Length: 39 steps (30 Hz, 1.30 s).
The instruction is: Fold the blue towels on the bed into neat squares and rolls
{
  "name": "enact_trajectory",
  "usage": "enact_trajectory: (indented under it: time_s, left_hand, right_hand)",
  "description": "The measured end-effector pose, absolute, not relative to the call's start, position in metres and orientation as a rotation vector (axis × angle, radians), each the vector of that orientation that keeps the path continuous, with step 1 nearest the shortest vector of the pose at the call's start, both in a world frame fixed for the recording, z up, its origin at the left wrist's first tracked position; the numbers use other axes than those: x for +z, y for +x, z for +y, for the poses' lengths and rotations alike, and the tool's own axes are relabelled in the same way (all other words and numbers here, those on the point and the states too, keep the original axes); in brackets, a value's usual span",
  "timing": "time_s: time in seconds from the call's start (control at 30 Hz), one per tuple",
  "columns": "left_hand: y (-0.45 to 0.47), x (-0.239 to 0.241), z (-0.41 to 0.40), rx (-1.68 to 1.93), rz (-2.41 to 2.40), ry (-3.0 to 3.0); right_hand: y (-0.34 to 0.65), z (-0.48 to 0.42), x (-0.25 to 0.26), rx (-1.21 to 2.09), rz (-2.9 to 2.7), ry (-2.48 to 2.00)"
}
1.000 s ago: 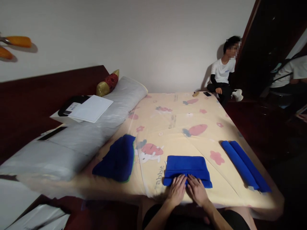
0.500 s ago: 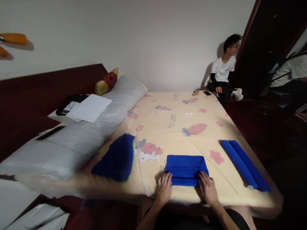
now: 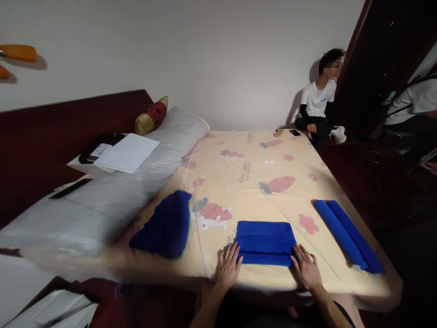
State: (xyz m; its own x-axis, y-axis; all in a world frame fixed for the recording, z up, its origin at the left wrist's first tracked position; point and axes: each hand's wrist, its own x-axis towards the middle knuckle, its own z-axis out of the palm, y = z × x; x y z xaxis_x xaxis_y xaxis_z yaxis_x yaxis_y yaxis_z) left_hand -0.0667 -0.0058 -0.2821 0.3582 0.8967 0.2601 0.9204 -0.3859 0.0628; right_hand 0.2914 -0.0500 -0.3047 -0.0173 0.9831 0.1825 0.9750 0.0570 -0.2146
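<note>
A folded blue towel [image 3: 265, 243] lies flat near the front edge of the bed [image 3: 252, 182], which has a cream sheet printed with carrots. My left hand [image 3: 228, 271] rests open at the towel's near left corner, fingers spread and touching its edge. My right hand [image 3: 306, 270] lies open at the near right corner, fingertips against the towel. Neither hand holds anything.
A rumpled dark blue towel [image 3: 165, 226] lies to the left and two rolled blue towels [image 3: 348, 235] to the right. A grey bolster [image 3: 112, 191] with papers [image 3: 128, 152] runs along the left. A person [image 3: 317, 109] sits at the far corner; another person [image 3: 416, 109] is at the right edge.
My hands have slid apart from the middle of the towel's near edge out to its two near corners. The towel now lies flatter and squarer.
</note>
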Motion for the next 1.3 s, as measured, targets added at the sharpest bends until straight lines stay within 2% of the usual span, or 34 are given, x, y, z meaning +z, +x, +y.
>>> enact_trajectory:
  time_s: [0.13, 0.3, 0.43, 0.53, 0.8, 0.97, 1.13, 1.3]
  left_hand:
    - [-0.068, -0.286, -0.014, -0.517, -1.681, -2.377]
    - [-0.037, -0.288, -0.023, -0.58, -1.532, -2.562]
    - [-0.029, -0.282, -0.023, -0.43, -1.576, -2.72]
    - [-0.028, -0.275, -0.015, -0.262, -1.68, -2.797]
    - [-0.015, -0.263, 0.012, -0.131, -1.81, -2.807]
    - [-0.001, -0.263, 0.003, -0.152, -1.84, -2.792]
    - [0.021, -0.265, -0.014, -0.193, -1.687, -2.918]
    - [-0.018, -0.264, -0.009, -0.218, -1.557, -2.978]
  right_hand:
    - [0.289, -0.064, -0.304, -0.106, -2.036, -1.872]
    - [0.26, -0.077, -0.3, -0.077, -2.138, -1.739]
    - [0.252, -0.076, -0.301, -0.027, -2.135, -1.799]
    - [0.251, -0.065, -0.291, 0.133, -2.144, -1.894]
    - [0.247, -0.034, -0.26, 0.314, -2.177, -1.991]
    - [0.23, -0.035, -0.255, 0.342, -2.168, -1.987]
    - [0.196, -0.04, -0.252, 0.421, -2.307, -1.721]
    - [0.218, -0.042, -0.267, 0.351, -2.21, -1.792]
